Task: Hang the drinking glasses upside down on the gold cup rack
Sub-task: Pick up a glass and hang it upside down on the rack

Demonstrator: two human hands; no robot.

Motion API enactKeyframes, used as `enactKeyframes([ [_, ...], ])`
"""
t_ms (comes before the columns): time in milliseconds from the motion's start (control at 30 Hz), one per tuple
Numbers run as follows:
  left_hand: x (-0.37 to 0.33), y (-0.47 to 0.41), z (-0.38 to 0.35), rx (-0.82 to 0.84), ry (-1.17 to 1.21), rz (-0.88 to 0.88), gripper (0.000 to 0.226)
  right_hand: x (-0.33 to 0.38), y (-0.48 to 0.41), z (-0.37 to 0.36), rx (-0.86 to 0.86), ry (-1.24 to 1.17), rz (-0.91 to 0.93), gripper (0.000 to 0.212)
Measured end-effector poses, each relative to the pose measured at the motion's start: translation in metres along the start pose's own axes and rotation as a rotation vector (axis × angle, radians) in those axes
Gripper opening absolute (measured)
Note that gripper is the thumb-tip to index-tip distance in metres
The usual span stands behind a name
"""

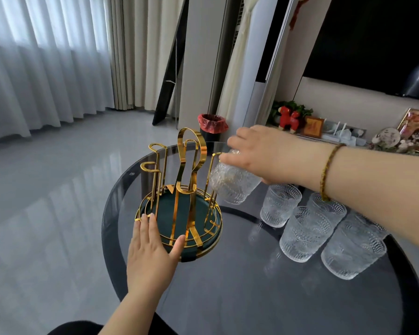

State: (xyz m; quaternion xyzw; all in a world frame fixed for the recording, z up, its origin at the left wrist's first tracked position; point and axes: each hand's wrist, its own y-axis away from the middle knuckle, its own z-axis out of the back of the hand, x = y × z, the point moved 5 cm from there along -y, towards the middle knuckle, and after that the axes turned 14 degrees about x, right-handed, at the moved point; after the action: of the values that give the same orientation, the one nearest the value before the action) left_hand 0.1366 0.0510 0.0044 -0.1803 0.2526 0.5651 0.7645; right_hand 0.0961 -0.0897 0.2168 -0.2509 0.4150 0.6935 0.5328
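Observation:
The gold cup rack (179, 197) with a dark green base stands at the left of the round glass table (240, 298). My left hand (153, 252) lies flat against the rack's near rim. My right hand (259, 153) grips the bottom of a clear embossed drinking glass (232, 184), held mouth down and tilted right beside the rack's right-hand gold prong. Several more clear glasses (307, 233) stand upright on the table to the right of the rack, under my right forearm.
A black bin with a red bag (212, 126) stands on the floor behind the table. A shelf with ornaments (348, 131) runs along the right wall under a dark screen. Curtains cover the far left.

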Motion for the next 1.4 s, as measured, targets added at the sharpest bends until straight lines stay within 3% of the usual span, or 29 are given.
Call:
enactKeyframes([
  [333, 0.000, -0.001, 0.000, 0.023, -0.018, 0.017, 0.093, 0.033, -0.026, -0.004, 0.034, 0.061, 0.040, 0.047],
  [500, -0.002, -0.001, -0.001, 0.028, -0.016, 0.019, 0.094, 0.044, -0.037, -0.003, 0.062, 0.066, 0.084, 0.055],
  [633, -0.003, 0.000, -0.001, 0.026, -0.019, 0.010, 0.094, 0.041, -0.038, -0.007, 0.124, 0.001, 0.115, 0.073],
  [767, -0.001, 0.000, 0.000, 0.022, -0.003, 0.007, 0.093, 0.029, -0.039, -0.009, 0.128, -0.200, 0.112, 0.081],
  [900, 0.000, -0.001, -0.003, 0.028, -0.002, 0.004, 0.093, 0.018, -0.041, -0.011, 0.136, -0.684, 0.089, 0.075],
  [1000, 0.000, -0.001, -0.004, 0.031, 0.000, 0.005, 0.094, 0.017, -0.041, -0.015, 0.151, -0.889, 0.103, 0.072],
  [1167, 0.001, -0.002, -0.004, 0.025, 0.007, 0.008, 0.093, 0.015, -0.036, -0.022, 0.159, -1.082, 0.088, 0.079],
  [1400, -0.002, -0.001, -0.003, 0.040, 0.023, 0.015, 0.093, 0.015, -0.035, -0.025, 0.130, -1.147, 0.093, 0.076],
])
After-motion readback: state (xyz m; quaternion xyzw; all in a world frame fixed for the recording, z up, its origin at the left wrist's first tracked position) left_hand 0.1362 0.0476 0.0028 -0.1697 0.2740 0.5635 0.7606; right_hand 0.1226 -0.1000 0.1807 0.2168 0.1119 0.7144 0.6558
